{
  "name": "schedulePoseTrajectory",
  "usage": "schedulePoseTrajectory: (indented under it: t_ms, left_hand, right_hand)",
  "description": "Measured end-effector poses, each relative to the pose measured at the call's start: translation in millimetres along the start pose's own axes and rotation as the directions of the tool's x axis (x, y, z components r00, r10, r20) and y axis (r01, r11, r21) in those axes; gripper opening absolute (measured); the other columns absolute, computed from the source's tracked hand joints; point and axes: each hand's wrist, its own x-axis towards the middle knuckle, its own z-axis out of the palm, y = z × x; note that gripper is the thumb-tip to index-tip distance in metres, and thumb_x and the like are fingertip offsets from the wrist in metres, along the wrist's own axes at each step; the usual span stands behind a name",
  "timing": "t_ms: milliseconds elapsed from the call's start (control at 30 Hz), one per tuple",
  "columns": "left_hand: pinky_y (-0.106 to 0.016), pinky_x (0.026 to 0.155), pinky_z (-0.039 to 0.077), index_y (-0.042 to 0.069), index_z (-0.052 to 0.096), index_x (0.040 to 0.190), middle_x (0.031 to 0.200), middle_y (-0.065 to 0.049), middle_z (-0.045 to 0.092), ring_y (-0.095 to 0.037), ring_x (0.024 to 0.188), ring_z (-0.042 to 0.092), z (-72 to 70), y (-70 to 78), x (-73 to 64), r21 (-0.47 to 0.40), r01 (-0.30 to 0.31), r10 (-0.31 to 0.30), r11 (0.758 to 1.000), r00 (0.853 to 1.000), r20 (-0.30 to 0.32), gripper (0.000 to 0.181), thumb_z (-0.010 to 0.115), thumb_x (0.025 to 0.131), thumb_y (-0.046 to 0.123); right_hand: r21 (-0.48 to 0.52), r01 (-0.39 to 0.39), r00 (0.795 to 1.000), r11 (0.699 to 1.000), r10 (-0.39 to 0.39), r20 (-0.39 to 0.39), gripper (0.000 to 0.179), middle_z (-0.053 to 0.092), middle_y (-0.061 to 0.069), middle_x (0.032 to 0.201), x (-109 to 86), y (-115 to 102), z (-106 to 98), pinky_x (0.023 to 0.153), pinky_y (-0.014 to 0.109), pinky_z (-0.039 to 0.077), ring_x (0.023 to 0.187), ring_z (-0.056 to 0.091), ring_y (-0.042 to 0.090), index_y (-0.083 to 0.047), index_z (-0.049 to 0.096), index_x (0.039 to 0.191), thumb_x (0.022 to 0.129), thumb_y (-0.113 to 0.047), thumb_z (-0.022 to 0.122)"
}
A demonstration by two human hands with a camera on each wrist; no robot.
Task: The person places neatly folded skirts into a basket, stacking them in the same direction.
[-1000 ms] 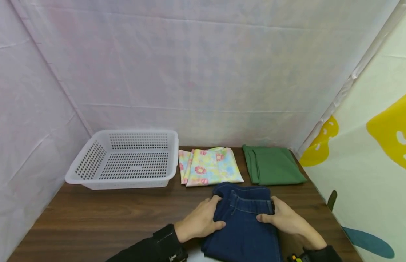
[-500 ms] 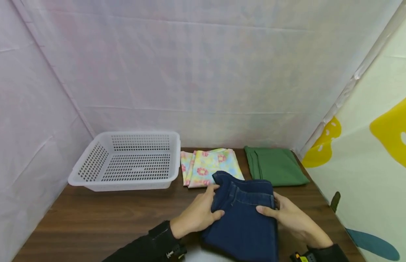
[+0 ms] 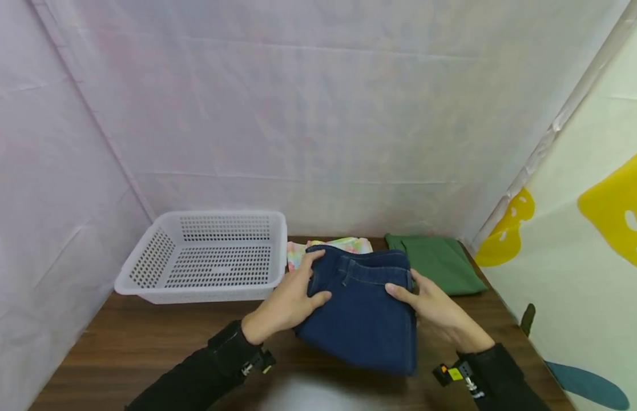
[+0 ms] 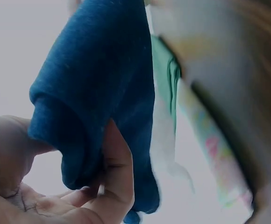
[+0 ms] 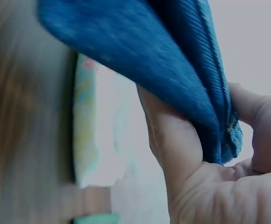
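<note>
Both hands hold a folded pair of dark blue jeans point(image 3: 359, 319) by its two sides, above the table. My left hand point(image 3: 290, 299) grips the left edge, thumb on the front face and fingers behind the denim point(image 4: 93, 70). On the other side my right hand point(image 3: 436, 308) pinches the edge near the waistband, its thumb in front; the right wrist view shows denim layers point(image 5: 173, 70) between thumb and fingers. Behind the jeans lies a folded floral cloth point(image 3: 354, 245), mostly hidden from the head camera.
A white perforated basket point(image 3: 205, 297) stands at the back left of the brown wooden table point(image 3: 169, 337). At the back right lies a folded green cloth point(image 3: 442, 265). Pale fabric walls point(image 3: 298, 114) enclose the table behind and at the sides.
Both hands have lifted the jeans off the table and carried them forward and slightly left. They now cover most of the floral cloth. The basket and green cloth stay in place.
</note>
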Motion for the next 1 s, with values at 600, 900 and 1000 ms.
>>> schedulePoseTrajectory:
  t_ms: [600, 900, 1000]
  left_hand:
    - [-0.046, 0.081, 0.057, 0.015, 0.063, 0.167, 0.170, -0.032, 0.059, -0.037, 0.091, 0.075, -102.7, -42.8, 28.9, 0.134, 0.021, -0.023, 0.991, 1.000, 0.016, 0.056, 0.078, 0.114, 0.017]
    - [-0.080, 0.124, 0.048, 0.014, 0.056, 0.172, 0.181, -0.037, 0.041, -0.064, 0.161, 0.045, -146.7, -66.3, 15.4, 0.180, 0.132, -0.118, 0.975, 0.989, -0.091, 0.057, 0.072, 0.117, 0.015]
    - [-0.082, 0.125, 0.045, 0.013, 0.053, 0.174, 0.184, -0.038, 0.034, -0.066, 0.162, 0.042, -160.2, -71.9, 11.3, 0.165, 0.187, -0.169, 0.968, 0.979, -0.116, 0.058, 0.069, 0.119, 0.015]
  right_hand:
    - [0.100, 0.105, 0.984, 0.990, -0.117, 0.132, 0.086, 0.041, 0.023, 0.183, 89.1, -65, 47, 0.115, 0.052, 0.065, 0.163, 0.053, 0.043, -0.011, 0.014, 0.187, 0.115, -0.004, 0.060]
    - [0.127, 0.113, 0.983, 0.985, -0.129, 0.127, 0.081, 0.055, 0.025, 0.176, 135.1, -92, 95, 0.123, 0.057, 0.061, 0.155, 0.065, 0.043, -0.006, 0.025, 0.185, 0.116, -0.005, 0.068]
    - [0.179, 0.094, 0.986, 0.979, -0.116, 0.118, 0.081, 0.060, 0.026, 0.173, 147.6, -101, 112, 0.124, 0.056, 0.061, 0.156, 0.064, 0.045, -0.007, 0.024, 0.185, 0.118, -0.007, 0.069]
